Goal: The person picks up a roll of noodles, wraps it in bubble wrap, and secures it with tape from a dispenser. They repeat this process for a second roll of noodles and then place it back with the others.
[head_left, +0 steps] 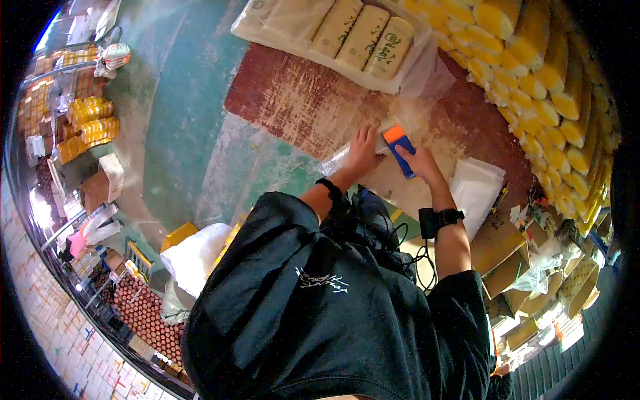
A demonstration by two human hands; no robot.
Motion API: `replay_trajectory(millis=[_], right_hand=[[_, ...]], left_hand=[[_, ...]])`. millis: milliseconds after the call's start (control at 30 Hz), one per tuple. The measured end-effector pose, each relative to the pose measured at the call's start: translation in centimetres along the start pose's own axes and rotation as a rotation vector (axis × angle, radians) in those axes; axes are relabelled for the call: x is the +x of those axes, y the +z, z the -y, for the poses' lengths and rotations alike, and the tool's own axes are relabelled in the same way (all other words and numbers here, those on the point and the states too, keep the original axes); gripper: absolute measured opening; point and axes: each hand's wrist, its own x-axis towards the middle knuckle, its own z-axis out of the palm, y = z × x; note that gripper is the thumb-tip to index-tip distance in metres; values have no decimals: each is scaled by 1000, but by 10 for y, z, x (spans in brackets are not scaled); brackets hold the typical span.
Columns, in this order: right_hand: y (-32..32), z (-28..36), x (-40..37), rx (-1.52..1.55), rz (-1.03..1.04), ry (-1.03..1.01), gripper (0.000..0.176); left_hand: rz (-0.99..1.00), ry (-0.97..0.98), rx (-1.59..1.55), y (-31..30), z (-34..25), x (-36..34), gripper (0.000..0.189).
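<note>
My right hand (418, 162) is closed around a blue-and-orange handheld tool (403, 152), its orange end pointing away from me. The tool's exact kind is hard to make out. Just left of it, my left hand (363, 152) lies with fingers stretched out, next to clear plastic film (335, 162) on the worn, brownish work surface (293, 87). Beyond both hands, several wrapped cream-coloured rolls with green writing (388, 50) lie side by side in clear plastic.
Yellow-ended rolls (533, 87) are stacked high at the right. White sheeting (477, 187) lies right of my right forearm, near open cardboard boxes (500, 257). Loose black cables (427, 257) hang by my body. A white plastic bag (197, 257) stands at left.
</note>
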Motion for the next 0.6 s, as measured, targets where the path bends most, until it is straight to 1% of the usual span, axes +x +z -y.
replay_trajectory(millis=[33, 133, 167, 233, 267, 333, 433, 533, 600], right_hand=[[5, -13, 6, 28, 14, 12, 51], [6, -3, -3, 92, 34, 14, 57], [5, 3, -7, 112, 33, 11, 58], [2, 4, -5, 18, 33, 8, 60], [-1, 4, -5, -31, 32, 10, 61], [0, 7, -6, -14, -16, -31, 61], [-2, 17, -12, -18, -28, -50, 60], [-3, 27, -19, 24, -21, -31, 60], [-4, 28, -24, 48, -9, -19, 59]], left_hand=[[17, -10, -20, -3, 1, 3, 97], [95, 39, -16, -11, 3, 8, 108], [110, 39, -40, -12, 5, 9, 108], [145, 45, -91, -14, 9, 14, 110], [155, 52, -75, -14, 10, 16, 107], [175, 62, -40, -16, 13, 18, 103], [141, 202, -19, -12, 25, 20, 97], [170, 268, -27, 8, 51, 28, 94], [238, 248, -14, 3, 53, 39, 93]])
